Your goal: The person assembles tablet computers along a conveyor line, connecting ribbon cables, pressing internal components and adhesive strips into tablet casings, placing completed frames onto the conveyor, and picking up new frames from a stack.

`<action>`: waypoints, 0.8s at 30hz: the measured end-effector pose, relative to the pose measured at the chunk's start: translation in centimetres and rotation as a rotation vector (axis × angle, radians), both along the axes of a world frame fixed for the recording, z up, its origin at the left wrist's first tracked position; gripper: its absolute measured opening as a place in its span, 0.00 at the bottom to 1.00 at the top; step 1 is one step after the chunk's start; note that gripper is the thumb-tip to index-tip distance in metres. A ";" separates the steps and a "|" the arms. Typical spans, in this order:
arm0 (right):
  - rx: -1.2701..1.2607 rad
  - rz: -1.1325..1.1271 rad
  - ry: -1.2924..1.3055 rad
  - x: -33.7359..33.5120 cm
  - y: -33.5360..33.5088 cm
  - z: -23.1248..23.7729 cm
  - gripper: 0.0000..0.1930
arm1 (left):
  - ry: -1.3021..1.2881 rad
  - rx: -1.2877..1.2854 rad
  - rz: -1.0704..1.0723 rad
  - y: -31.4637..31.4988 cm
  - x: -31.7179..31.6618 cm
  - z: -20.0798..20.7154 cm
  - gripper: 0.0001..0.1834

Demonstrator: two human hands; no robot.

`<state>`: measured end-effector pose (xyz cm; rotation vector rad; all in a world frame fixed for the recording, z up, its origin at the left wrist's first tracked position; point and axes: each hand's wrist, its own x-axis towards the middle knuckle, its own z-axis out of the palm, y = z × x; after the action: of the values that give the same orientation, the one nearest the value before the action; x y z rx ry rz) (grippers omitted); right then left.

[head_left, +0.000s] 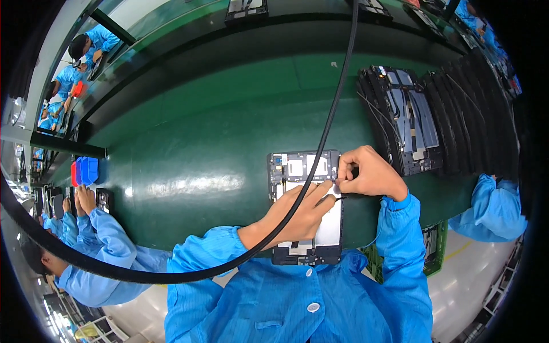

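Observation:
A tablet with its back cover off (329, 226) lies upright in front of me on the green work surface. Its dark frame, silvery battery area and white patches are exposed. Across its middle rests my left hand (294, 214), open, fingers stretched toward the tablet's right edge. A short black wire end (342, 198) sticks out beside those fingertips. My right hand (369, 173) is closed in a pinch at the upper right edge of the tablet. Whatever sits between its thumb and forefinger is too small to make out.
A thick black cable (337, 91) arcs across the view, over my left hand. Opened tablets (409, 120) stand stacked at right beside black upright pieces (466, 114). A green crate (436, 248) is below the right edge. Co-workers sit left, near blue bins (87, 171); a blue sleeve (492, 211) shows right.

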<state>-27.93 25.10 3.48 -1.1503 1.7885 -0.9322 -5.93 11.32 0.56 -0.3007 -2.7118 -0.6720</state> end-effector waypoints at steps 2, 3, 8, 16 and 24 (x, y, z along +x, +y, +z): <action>0.000 -0.004 -0.005 -0.1 0.3 -0.2 0.08 | 0.024 -0.036 -0.006 0.2 -0.2 0.2 0.24; -0.009 -0.017 -0.033 -0.1 0.4 -0.5 0.08 | 0.020 -0.068 -0.017 0.3 -0.2 0.4 0.23; 0.027 -0.030 -0.102 -0.1 0.4 -0.2 0.07 | 0.043 -0.066 0.006 0.0 0.2 0.3 0.21; -0.005 -0.053 -0.048 -0.1 0.8 0.1 0.10 | 0.062 -0.090 0.052 0.2 0.1 0.1 0.22; -0.055 -0.104 0.059 0.3 0.6 0.3 0.07 | 0.026 -0.135 0.115 0.5 0.0 0.2 0.23</action>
<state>-27.60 25.75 3.78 -1.1383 1.8957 -1.0230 -5.92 11.80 0.75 -0.1826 -2.7301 -0.4516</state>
